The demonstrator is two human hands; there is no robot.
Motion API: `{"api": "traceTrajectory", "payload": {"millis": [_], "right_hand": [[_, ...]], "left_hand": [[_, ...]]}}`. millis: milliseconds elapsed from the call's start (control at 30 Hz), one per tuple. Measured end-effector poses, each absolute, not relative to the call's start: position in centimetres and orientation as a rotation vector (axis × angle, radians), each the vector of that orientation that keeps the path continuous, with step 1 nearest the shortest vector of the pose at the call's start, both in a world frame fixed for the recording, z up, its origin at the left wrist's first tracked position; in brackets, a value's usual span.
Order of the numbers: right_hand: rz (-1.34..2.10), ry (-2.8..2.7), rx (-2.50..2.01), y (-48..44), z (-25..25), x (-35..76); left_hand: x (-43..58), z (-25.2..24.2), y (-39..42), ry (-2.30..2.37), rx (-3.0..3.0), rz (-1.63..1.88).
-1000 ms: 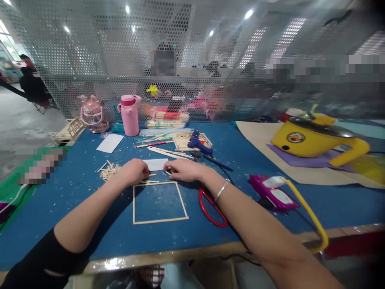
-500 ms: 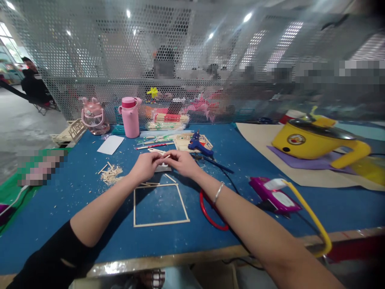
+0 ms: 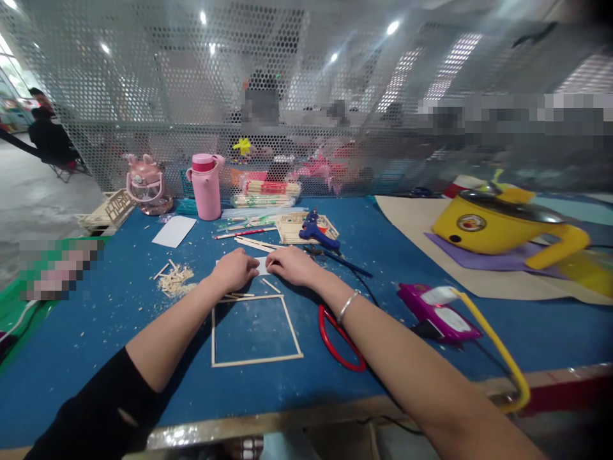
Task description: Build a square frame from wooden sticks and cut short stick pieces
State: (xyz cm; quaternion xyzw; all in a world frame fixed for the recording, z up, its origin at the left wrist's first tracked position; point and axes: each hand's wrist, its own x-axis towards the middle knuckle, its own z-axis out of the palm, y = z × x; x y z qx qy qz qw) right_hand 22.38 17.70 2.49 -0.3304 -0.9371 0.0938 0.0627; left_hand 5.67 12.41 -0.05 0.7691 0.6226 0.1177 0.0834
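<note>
My left hand (image 3: 235, 269) and my right hand (image 3: 292, 264) rest low over the blue table (image 3: 143, 358), a small gap between them. A small white paper (image 3: 262, 265) shows in that gap, with fingertips of both hands at its sides. The fingers of each hand are curled closed; whatever they pinch is hidden. Close behind lie some thin wooden sticks (image 3: 258, 244). Nearer me, a rectangular frame of wooden sticks (image 3: 257, 361) lies flat, with a short loose stick (image 3: 271, 285) by its far edge.
Stick scraps (image 3: 175, 280) lie left. A blue glue gun (image 3: 318, 233) rests on a wooden stick piece behind. Red-handled scissors (image 3: 341, 345) lie under my right forearm. Further right are a purple device (image 3: 438, 313) and yellow pot (image 3: 488, 223). A pink bottle (image 3: 205, 188) stands behind.
My hands were together, pinching a small stick a little above the table. They have moved apart and down to the white paper, and the stick is no longer visible between them.
</note>
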Motion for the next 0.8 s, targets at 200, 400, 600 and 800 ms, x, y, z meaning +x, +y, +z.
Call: {"api": "traceTrajectory", "payload": {"millis": [200,400,600,800], "right_hand": [[0.111,-2.940,-1.005,17.4,2.7,21.5],[0.007,-2.989,-1.025,17.3,3.0,21.2],[-0.052,-2.984,-1.047,17.1,3.0,21.0],[-0.040,-3.000,-1.061,17.2,3.1,21.0]], "left_hand": [[5.6,0.0,12.6,1.836,2.337,0.313],[5.5,-0.1,12.7,1.820,2.347,0.304],[5.5,0.1,12.7,1.821,2.342,0.292],[5.6,0.4,12.6,1.826,2.332,0.277]]}}
